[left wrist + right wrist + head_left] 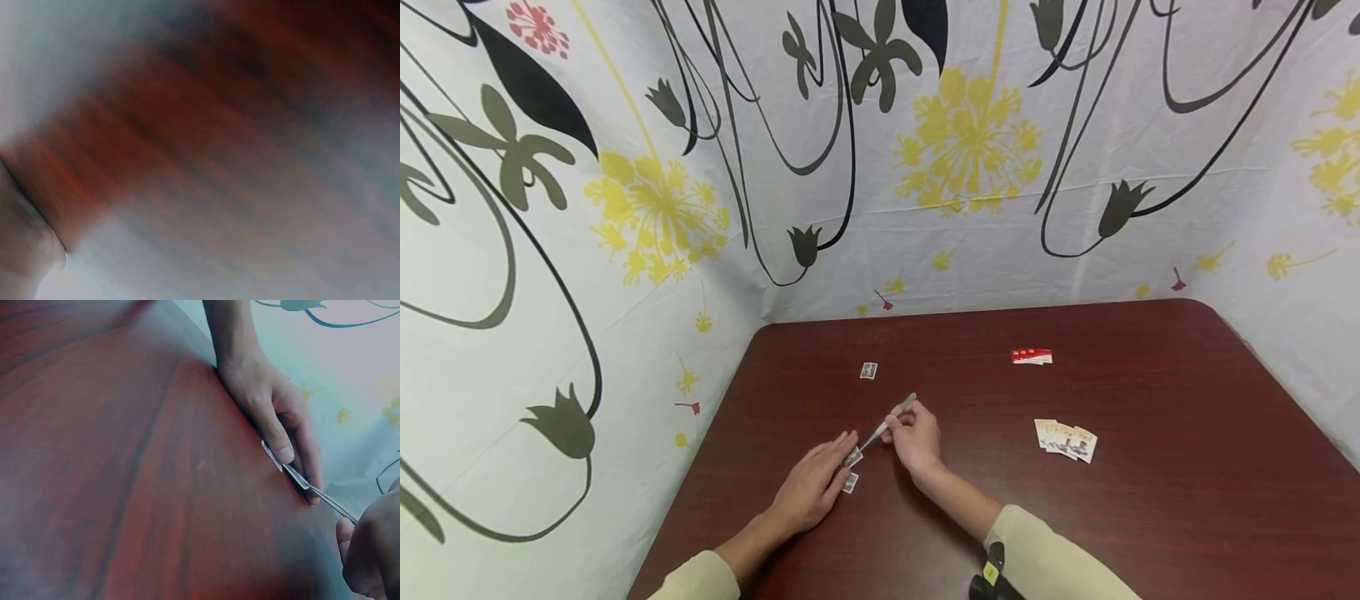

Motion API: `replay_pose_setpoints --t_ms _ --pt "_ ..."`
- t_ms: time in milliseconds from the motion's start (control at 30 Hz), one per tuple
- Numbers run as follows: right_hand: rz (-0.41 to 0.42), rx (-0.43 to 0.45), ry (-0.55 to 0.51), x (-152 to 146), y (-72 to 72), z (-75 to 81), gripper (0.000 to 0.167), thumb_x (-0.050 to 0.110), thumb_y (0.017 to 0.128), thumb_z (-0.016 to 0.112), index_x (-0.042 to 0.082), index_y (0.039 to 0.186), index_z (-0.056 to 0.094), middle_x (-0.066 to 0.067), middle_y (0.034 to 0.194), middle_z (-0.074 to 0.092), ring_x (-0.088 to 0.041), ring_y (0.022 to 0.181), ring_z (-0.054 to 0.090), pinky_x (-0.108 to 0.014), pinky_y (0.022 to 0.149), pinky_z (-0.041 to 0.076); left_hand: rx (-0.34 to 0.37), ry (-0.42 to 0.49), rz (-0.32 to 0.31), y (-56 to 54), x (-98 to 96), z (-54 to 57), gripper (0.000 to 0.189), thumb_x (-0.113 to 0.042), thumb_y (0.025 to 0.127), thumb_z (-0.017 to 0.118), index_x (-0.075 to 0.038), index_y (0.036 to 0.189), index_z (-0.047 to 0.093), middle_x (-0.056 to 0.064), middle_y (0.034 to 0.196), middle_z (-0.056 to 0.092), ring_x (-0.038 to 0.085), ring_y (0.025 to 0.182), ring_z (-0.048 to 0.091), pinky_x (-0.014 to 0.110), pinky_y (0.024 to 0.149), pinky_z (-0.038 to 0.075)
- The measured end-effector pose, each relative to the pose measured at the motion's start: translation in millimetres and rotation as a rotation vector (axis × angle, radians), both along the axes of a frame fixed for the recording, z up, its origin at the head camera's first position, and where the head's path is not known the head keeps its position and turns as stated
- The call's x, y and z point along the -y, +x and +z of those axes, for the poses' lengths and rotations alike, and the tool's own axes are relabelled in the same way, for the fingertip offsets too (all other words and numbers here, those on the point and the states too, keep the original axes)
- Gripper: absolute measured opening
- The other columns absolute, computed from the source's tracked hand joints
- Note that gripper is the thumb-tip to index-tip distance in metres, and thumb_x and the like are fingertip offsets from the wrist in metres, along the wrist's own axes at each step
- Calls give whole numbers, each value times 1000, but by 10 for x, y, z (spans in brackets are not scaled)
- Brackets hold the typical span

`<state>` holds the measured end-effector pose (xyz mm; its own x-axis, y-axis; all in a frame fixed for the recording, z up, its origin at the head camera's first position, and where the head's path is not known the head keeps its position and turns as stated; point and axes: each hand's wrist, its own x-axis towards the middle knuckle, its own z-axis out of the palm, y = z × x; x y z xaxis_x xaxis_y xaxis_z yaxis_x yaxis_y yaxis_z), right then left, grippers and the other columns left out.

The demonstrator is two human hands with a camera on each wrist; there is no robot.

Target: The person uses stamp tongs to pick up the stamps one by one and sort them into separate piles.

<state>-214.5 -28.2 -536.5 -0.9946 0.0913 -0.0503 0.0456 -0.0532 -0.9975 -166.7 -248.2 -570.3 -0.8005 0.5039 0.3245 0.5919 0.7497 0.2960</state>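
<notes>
My right hand (916, 437) holds slim metal tweezers (887, 424) between thumb and fingers, tips pointing down to the left. Those tips meet a small stamp-like paper (854, 457), grey with a white border, beside the left fingers. The left hand (808, 485) lies palm down on the table with its fingers extended along that paper. Just below it, by the left thumb, is a second similar paper (850, 482). In the right wrist view, the tweezers (331, 502) reach the paper (295, 475) under the left hand (265, 400). The left wrist view is mostly blur.
A third small grey paper (868, 371) lies farther back on the dark red table (955, 358). To the right are a red-and-white stack of slips (1032, 357) and a fan of pale printed papers (1067, 441). Flower-patterned cloth (865, 192) hangs behind and beside the table.
</notes>
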Motion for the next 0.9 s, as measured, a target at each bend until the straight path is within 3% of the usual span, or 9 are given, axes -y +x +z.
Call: replay_pose_setpoints --t_ms 200,533,900 --pt "-42 5 -5 52 -86 38 6 -7 97 71 -3 99 66 -17 86 75 -33 72 76 -42 71 66 -2 -3 -1 -18 3 -5 55 -15 107 63 -6 159 49 7 160 51 23 148 48 48 119 41" --pt "-99 -10 22 62 -191 -38 7 -7 96 71 -3 98 66 -19 86 75 -35 72 76 -39 68 66 -6 20 -12 -8 -7 4 55 -13 106 64 -3 158 50 9 159 52 26 147 49 50 118 42" --pt "-96 11 -2 -1 -191 -35 7 -6 98 70 -5 102 65 -20 88 74 -35 75 76 -40 71 66 -4 1 1 -7 -17 1 54 -15 106 64 -3 157 51 10 159 53 26 148 49 49 119 42"
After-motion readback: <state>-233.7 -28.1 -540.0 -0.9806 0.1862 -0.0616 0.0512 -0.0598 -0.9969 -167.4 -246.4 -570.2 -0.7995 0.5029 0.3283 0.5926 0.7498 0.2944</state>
